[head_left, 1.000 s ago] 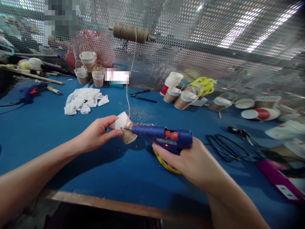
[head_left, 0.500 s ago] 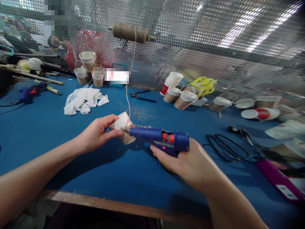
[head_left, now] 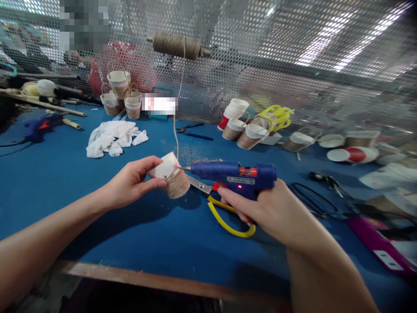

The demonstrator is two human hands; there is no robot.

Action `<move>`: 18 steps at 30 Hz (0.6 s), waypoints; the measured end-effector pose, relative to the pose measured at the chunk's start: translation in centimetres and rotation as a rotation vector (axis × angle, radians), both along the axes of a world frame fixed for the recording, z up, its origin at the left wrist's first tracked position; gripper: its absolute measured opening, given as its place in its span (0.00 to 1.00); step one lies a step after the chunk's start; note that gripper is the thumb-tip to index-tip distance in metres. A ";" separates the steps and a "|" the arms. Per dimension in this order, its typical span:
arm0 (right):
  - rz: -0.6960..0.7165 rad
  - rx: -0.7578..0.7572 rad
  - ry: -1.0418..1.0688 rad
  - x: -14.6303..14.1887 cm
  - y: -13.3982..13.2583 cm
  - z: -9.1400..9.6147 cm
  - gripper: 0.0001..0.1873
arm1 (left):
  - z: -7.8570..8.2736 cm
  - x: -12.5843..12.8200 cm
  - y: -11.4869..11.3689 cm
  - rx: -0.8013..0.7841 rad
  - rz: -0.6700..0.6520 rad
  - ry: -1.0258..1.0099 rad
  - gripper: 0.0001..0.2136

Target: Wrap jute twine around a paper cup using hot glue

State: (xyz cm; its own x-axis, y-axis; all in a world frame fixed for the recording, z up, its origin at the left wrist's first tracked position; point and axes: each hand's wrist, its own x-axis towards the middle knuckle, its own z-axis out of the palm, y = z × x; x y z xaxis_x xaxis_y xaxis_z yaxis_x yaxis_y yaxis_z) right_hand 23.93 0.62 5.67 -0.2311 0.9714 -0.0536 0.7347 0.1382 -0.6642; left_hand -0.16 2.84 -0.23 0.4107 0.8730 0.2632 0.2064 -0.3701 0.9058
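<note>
In my left hand (head_left: 135,180), fingers pinch the rim end of a tilted white paper cup (head_left: 165,168). Brown twine (head_left: 177,184) is wrapped around the cup's lower part. From the cup a loose strand runs up to a twine spool (head_left: 177,44) on a rod. My right hand (head_left: 254,202) grips a blue hot glue gun (head_left: 224,171) with a lit red light; its metal nozzle points left at the cup, right where the strand meets it. Beneath the gun lie scissors (head_left: 215,219) with yellow handles, partly hidden by my right hand.
White cloth scraps (head_left: 112,137) and pliers (head_left: 195,131) lie behind the cup. Twine-covered baskets (head_left: 133,108) stand at back left, others (head_left: 253,137) at back right beside stacked paper cups (head_left: 236,108). A second glue gun (head_left: 42,126) lies left, a purple power strip (head_left: 374,243) right.
The glue gun has shifted right and up, its nozzle moving from the cup's printed side to the strand. The scissors show more now. My left hand and the cup stay nearly still.
</note>
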 end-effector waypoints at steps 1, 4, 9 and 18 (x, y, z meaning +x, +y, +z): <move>0.002 0.002 0.003 0.0 0.0 0.0 0.22 | 0.0 0.0 0.0 0.002 -0.003 -0.007 0.06; 0.007 -0.005 -0.005 0.0 -0.1 0.0 0.22 | -0.1 0.0 0.1 0.009 -0.015 -0.028 0.06; 0.030 -0.050 -0.006 0.2 -0.2 -0.1 0.22 | 0.0 0.0 0.0 0.016 -0.015 -0.029 0.05; 0.034 -0.056 -0.007 0.2 -0.3 0.1 0.22 | -0.1 -0.1 0.1 0.027 -0.018 -0.027 0.05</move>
State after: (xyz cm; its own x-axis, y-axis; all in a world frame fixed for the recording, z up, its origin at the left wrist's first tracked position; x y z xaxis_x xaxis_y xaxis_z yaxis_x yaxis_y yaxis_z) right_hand 24.09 0.33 5.77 -0.2634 0.9585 -0.1089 0.7345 0.1261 -0.6668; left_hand -0.23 2.91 -0.32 0.4183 0.8580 0.2980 0.1749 -0.3980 0.9005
